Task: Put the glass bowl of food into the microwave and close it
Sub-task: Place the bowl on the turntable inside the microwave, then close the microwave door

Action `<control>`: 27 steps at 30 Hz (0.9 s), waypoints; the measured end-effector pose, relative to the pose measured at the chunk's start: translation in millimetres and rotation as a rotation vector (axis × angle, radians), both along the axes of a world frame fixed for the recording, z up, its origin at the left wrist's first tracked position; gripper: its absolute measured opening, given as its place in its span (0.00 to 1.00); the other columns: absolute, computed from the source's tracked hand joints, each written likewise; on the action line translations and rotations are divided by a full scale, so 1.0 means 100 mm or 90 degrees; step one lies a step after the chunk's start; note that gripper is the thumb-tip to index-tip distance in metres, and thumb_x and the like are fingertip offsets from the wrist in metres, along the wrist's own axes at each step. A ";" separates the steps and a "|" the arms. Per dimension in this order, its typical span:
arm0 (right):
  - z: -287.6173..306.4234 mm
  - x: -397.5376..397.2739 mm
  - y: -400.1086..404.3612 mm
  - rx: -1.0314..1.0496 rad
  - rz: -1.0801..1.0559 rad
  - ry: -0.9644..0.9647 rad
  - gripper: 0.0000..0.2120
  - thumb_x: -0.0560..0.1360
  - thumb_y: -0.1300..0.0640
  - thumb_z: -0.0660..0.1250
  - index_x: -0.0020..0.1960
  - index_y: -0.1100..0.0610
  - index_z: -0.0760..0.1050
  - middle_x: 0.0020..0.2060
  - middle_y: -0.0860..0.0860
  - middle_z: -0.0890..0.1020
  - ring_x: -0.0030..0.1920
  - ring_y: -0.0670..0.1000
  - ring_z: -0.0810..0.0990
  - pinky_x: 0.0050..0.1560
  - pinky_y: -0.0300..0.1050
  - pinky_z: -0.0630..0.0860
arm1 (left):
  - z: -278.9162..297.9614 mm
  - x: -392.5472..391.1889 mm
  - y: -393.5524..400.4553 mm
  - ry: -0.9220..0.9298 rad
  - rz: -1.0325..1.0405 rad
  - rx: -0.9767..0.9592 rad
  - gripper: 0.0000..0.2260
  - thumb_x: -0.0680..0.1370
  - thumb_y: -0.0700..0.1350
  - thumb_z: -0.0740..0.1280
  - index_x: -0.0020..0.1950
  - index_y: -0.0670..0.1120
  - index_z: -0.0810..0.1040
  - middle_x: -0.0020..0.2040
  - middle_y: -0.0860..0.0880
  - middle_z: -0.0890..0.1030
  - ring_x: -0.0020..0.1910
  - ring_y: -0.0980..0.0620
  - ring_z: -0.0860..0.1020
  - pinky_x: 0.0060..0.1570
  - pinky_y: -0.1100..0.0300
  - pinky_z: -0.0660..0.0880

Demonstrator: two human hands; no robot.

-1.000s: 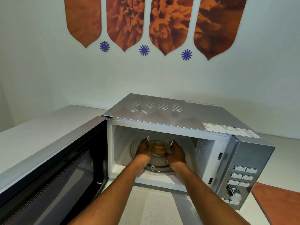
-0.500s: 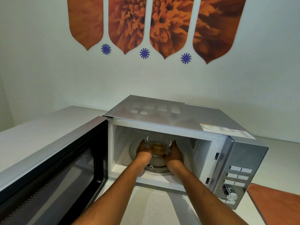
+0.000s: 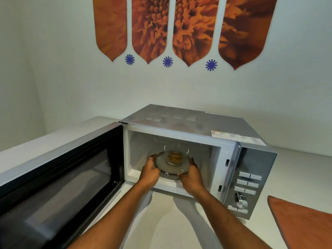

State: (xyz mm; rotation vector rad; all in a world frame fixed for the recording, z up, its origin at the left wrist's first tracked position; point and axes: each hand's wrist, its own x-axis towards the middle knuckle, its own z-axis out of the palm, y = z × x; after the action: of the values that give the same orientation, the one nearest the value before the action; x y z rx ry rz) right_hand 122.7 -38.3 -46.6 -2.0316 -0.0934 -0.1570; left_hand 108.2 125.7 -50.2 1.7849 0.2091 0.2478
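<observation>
Glass bowl [image 3: 175, 156] centred on turntable plate [image 3: 162, 163], both hands [image 3: 150, 172] gripping the plate's edges.

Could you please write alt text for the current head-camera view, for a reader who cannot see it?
Two bare hands, left hand and right hand, grip opposite edges of a round glass turntable plate inside an open silver microwave; a small glass bowl of brownish food sits on it. The dark-windowed microwave door hangs wide open to the left, above a white countertop.
</observation>
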 end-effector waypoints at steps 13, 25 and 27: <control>0.14 -0.82 -0.68 -0.136 0.166 -0.042 0.38 0.78 0.51 0.71 0.81 0.54 0.56 0.81 0.55 0.61 0.79 0.58 0.63 0.76 0.50 0.64 | 0.29 -1.23 -0.46 0.071 0.037 0.342 0.31 0.80 0.43 0.65 0.80 0.44 0.56 0.80 0.42 0.60 0.78 0.42 0.63 0.74 0.51 0.63; 0.79 -1.25 -1.40 -0.334 0.197 -0.361 0.34 0.78 0.54 0.70 0.79 0.57 0.60 0.77 0.55 0.65 0.78 0.56 0.62 0.76 0.49 0.62 | 1.01 -2.46 -0.19 0.080 0.266 0.660 0.30 0.77 0.45 0.66 0.76 0.38 0.62 0.81 0.37 0.57 0.81 0.38 0.48 0.77 0.42 0.57; 0.93 -1.24 -1.51 -0.364 0.157 -0.429 0.31 0.78 0.56 0.69 0.77 0.59 0.62 0.77 0.57 0.66 0.79 0.58 0.61 0.78 0.52 0.60 | 1.11 -2.61 -0.11 0.073 0.314 0.713 0.30 0.77 0.46 0.66 0.77 0.38 0.63 0.80 0.36 0.58 0.81 0.37 0.49 0.78 0.42 0.54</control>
State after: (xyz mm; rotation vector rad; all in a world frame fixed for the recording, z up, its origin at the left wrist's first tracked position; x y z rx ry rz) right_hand -1.0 -189.0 46.0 -2.4190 -0.8921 -0.7192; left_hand -152.4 115.1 60.8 2.8390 0.6934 0.7120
